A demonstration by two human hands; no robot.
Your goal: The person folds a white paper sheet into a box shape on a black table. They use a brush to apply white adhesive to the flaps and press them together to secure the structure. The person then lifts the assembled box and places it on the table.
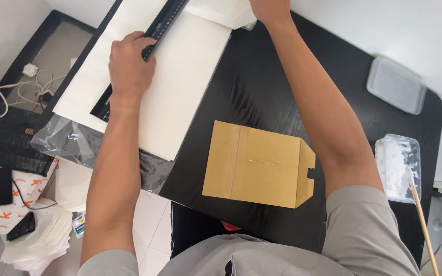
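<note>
Head view looks straight down on a black bench (262, 92) that fills the middle of the frame. A large white sheet (180, 76) lies across its upper left part, one corner hanging past the bench edge over a clear plastic wrap (72, 143). Below and right of the sheet, near the centre, sits a flat brown cardboard box (257, 166), apart from both hands. A long black ruler (162, 28) runs diagonally over the white sheet from top centre toward the left edge. The left hand (129, 66) presses flat on the ruler's middle, fingers curled over its edge, grip closed down on it. The right hand (268, 9) reaches to the top edge of the frame at the sheet's far corner; most of it is cut off, so I cannot tell how its grip stands. At far right lie a clear plastic lid (396, 84) and, below it, a clear tray of white paste (399, 166) with a wooden stick (424, 225) leaning from it
</note>
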